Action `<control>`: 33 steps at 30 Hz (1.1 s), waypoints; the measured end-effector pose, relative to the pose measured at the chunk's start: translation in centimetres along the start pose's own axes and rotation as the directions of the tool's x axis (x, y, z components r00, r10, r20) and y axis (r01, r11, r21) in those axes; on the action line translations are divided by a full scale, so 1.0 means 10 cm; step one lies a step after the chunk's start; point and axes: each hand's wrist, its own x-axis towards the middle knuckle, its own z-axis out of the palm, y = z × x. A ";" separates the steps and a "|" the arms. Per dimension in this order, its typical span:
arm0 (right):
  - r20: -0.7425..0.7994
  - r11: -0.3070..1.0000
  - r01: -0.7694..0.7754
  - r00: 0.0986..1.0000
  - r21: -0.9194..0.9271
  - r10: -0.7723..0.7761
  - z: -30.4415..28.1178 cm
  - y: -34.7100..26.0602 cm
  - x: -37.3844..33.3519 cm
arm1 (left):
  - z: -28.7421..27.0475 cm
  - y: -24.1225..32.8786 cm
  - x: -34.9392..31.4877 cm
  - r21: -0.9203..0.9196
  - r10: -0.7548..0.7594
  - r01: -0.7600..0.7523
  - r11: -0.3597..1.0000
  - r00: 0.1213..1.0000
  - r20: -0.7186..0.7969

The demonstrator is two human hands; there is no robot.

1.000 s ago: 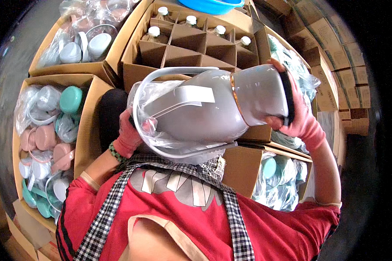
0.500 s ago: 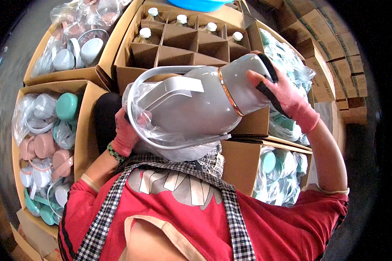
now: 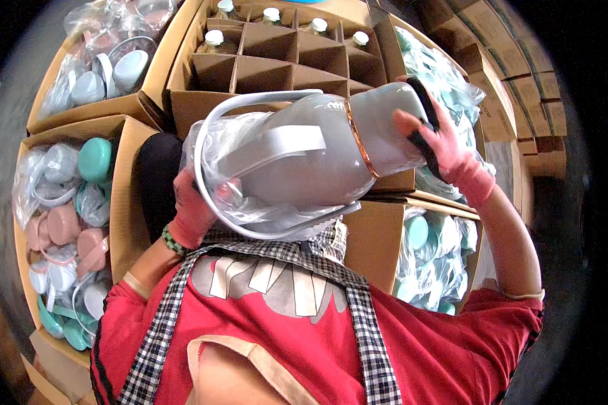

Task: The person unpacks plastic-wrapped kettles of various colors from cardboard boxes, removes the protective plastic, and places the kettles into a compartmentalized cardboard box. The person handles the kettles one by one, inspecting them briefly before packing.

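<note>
Across my lap, a grey vacuum flask jug (image 3: 284, 165) lies on its side, with a copper-coloured band (image 3: 361, 138) round it. My right hand (image 3: 449, 148), in a pink and black glove, is wrapped round its right end, thumb on the near side. At the left end, my left hand (image 3: 196, 209) is closed on the jug through crumpled clear plastic (image 3: 246, 209); some of its fingers are hidden. A light grey hoop handle (image 3: 201, 145) arches round that end, and a straight grey handle (image 3: 277, 148) runs along the side.
Ahead stands a divided carton (image 3: 267, 67) with several white-capped glass bottles. To the left, an open carton (image 3: 118, 196) holds pink, green and white lids. Cartons of bagged green parts (image 3: 436, 250) stand on the right, with stacked boxes (image 3: 520, 74) beyond.
The jug has turned slightly and shifted a little right, with both hands still on it. The cartons sit somewhat higher and further left in view.
</note>
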 end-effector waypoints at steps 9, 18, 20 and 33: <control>0.019 0.791 0.017 1.000 -0.612 -0.007 -0.15 -0.67 0.40 | 0.04 -0.39 -0.03 -0.053 -0.143 0.138 0.989 0.985 -0.099; 0.458 0.744 0.500 0.840 -0.442 -0.292 0.75 -0.92 0.62 | -0.20 -0.59 -0.17 0.437 0.313 -0.366 0.822 0.930 0.191; 0.290 0.721 0.426 0.904 -0.546 -0.314 0.45 -0.77 0.65 | -0.47 -0.60 -0.02 0.479 0.171 -0.262 0.838 0.959 0.225; -0.184 0.750 0.120 0.983 0.651 0.003 1.50 -0.36 0.76 | -1.61 -1.08 0.26 0.887 0.085 0.123 0.446 0.980 -0.178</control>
